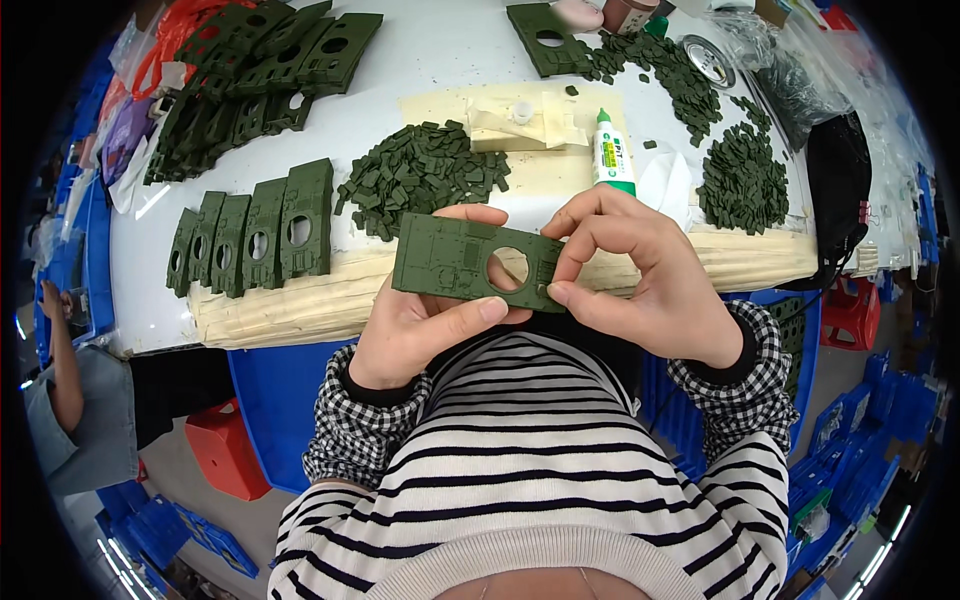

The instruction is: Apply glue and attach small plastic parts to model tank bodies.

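Above the table's front edge, my left hand (410, 335) is closed round a dark green plastic model tank hull (445, 256), thumb on the near edge and fingers behind. The long piece has moulded detail and a large round hole towards its right end. My right hand (640, 275) has thumb and fingers curled against that right end, gripping its edge. Whether a small part sits between those fingertips is hidden. Just beyond lies a heap of small green plastic pieces (415, 175). A white glue bottle (612, 155) with a green tip stands beyond my right hand.
Several similar hulls (305, 220) stand in a row at left, with stacked hulls (270, 50) behind. More small green pieces (745, 180) lie at right. A tape-covered block (520, 115) sits mid-table. Red stools (225, 450) flank blue crates (270, 400); another person (85, 410) is at left.
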Action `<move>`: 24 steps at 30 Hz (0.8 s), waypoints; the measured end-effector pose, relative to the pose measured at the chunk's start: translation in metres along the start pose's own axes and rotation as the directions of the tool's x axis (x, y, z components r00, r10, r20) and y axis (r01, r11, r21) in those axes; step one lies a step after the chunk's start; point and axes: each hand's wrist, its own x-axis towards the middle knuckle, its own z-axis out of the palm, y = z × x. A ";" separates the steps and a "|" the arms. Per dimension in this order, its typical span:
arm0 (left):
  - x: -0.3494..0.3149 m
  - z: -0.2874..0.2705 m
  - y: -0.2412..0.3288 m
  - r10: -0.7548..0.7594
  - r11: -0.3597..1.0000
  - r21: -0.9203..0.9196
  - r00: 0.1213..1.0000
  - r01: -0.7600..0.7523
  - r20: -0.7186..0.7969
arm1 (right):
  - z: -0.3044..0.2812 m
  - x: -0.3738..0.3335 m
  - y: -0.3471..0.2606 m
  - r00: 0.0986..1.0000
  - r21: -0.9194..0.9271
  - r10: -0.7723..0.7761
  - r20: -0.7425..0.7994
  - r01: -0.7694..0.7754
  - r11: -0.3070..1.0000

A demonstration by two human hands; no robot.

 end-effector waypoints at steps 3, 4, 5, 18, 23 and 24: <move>-0.001 -0.002 -0.001 -0.007 1.000 0.003 1.000 0.007 0.013 | -0.001 0.001 -0.002 1.000 -0.032 -0.002 0.031 0.003 0.999; -0.001 -0.002 -0.001 -0.010 1.000 0.003 1.000 0.010 0.012 | -0.003 0.001 -0.003 0.998 -0.043 0.009 0.057 -0.007 0.999; -0.002 -0.001 -0.001 -0.013 1.000 0.002 1.000 0.013 0.011 | -0.004 0.002 -0.004 0.996 -0.054 0.021 0.083 -0.016 0.998; 0.000 0.002 -0.005 0.005 1.000 0.021 0.999 -0.004 -0.048 | -0.005 0.002 -0.004 0.998 -0.049 -0.029 0.053 0.031 0.998; 0.002 -0.001 -0.005 0.080 0.997 0.013 0.994 -0.079 -0.069 | -0.005 -0.006 -0.008 0.990 -0.159 -0.126 -0.062 0.115 0.980; 0.002 -0.001 -0.004 0.084 0.996 0.011 0.994 -0.084 -0.065 | -0.004 -0.008 -0.010 0.984 -0.213 -0.162 -0.078 0.142 0.967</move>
